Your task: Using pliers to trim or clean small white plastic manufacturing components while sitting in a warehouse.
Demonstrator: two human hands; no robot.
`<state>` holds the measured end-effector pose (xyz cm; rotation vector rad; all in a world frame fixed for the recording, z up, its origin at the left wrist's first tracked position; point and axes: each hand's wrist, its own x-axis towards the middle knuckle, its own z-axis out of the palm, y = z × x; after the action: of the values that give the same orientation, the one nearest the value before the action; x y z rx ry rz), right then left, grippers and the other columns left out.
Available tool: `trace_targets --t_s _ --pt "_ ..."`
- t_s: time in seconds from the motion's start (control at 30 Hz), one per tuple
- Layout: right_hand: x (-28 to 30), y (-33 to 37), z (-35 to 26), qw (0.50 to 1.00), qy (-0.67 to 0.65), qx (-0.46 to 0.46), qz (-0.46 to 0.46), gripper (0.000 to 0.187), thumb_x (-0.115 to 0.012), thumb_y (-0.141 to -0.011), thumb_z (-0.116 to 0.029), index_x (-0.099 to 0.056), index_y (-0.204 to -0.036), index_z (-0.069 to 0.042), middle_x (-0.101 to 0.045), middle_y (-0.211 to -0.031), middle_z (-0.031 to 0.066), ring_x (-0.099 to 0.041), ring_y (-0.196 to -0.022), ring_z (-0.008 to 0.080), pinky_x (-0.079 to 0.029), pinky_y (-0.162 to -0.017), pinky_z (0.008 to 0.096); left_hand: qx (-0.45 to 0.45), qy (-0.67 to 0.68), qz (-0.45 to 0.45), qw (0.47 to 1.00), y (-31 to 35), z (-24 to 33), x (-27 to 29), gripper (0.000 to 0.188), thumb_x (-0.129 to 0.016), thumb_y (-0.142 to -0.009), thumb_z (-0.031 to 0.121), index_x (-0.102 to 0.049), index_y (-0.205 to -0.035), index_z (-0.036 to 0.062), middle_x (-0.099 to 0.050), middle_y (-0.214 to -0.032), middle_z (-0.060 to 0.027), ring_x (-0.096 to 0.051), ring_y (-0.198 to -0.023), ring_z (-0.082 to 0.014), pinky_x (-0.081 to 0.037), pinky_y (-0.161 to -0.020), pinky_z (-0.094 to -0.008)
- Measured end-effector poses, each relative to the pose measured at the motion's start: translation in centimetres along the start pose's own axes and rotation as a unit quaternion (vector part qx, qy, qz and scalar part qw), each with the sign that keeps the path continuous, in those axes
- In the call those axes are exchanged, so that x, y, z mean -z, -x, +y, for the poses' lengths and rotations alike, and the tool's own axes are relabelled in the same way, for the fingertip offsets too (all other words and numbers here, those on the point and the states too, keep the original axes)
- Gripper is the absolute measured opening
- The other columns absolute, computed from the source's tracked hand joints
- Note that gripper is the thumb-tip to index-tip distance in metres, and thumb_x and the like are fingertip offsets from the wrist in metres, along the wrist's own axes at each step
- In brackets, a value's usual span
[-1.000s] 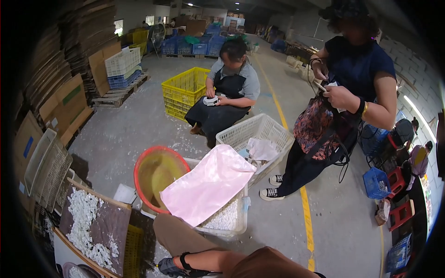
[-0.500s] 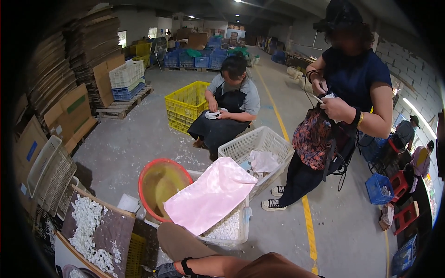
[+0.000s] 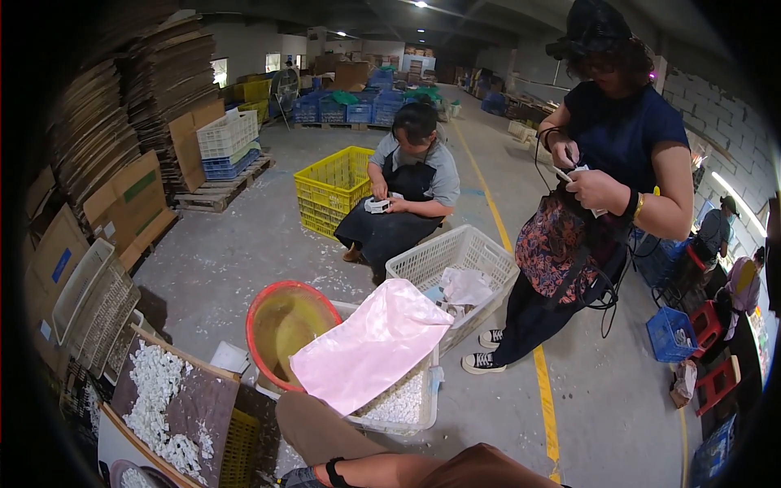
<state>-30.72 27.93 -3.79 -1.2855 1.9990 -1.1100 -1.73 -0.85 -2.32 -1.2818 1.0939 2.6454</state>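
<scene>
At the bottom edge a forearm with a black wrist strap reaches leftward, probably my right arm. Only a strip of my right hand (image 3: 299, 477), in a grey covering, shows; its fingers are cut off by the edge. It is nearest to a side table (image 3: 213, 400) heaped with small white pieces (image 3: 154, 394). My left hand is out of sight. Ahead of my brown-clad knee (image 3: 321, 423), a pink cloth (image 3: 366, 346) lies over a white crate (image 3: 433, 407) of small white pieces. Its left side overlaps a red-rimmed basin (image 3: 254, 342).
A seated person (image 3: 419, 167) handles a white object beside a yellow crate (image 3: 313, 191). At right another person (image 3: 626, 146) stands holding a small white item. Between them sits a white crate (image 3: 496, 281). Cardboard stacks (image 3: 93, 122) line the left.
The whole view has shifted slightly, with the scene sitting a little lower and further right. My right hand has slipped further toward the bottom edge. The pink cloth and the crates look unchanged.
</scene>
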Motion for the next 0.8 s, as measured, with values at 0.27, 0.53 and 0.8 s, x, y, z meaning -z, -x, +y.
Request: trace_targets --t_s 0.27,0.53,0.8 --pt "2.8 1.6 0.2 0.998 -0.042 -0.024 0.040 0.011 -0.061 -0.068 -0.015 -0.064 -0.079 -0.012 -0.062 -0.076 0.0110 -0.060 -0.064 0.0270 -0.048 -0.057 0.0411 0.020 0.006 -0.050 0.999 0.2 -0.1 -1.2 0.028 -0.052 -0.091 0.014 -0.055 -0.117 0.0030 -0.060 -0.103 -0.0068 -0.056 -0.091 -0.0153 -0.051 -0.078 -0.0257" --pt "6.1 2.3 0.6 0.993 -0.071 -0.060 0.074 0.012 -0.061 -0.070 -0.015 -0.064 -0.081 -0.012 -0.062 -0.077 0.0108 -0.060 -0.064 0.0268 -0.048 -0.057 0.0413 -0.014 -0.014 -0.018 1.000 -2.7 1.2 -1.3 0.028 -0.052 -0.090 0.011 -0.052 -0.117 0.0026 -0.061 -0.099 -0.0072 -0.058 -0.089 -0.0189 -0.050 -0.075 -0.0299" --pt "8.8 2.7 1.3 0.984 -0.102 -0.095 0.111 0.012 -0.060 -0.071 -0.015 -0.063 -0.083 -0.012 -0.061 -0.079 0.0105 -0.060 -0.065 0.0266 -0.048 -0.057 0.0415 -0.084 -0.054 -0.031 0.995 -3.7 3.6 -3.5 0.030 -0.054 -0.090 0.012 -0.052 -0.117 0.0019 -0.061 -0.096 -0.0080 -0.057 -0.083 -0.0176 -0.047 -0.072 -0.0304"
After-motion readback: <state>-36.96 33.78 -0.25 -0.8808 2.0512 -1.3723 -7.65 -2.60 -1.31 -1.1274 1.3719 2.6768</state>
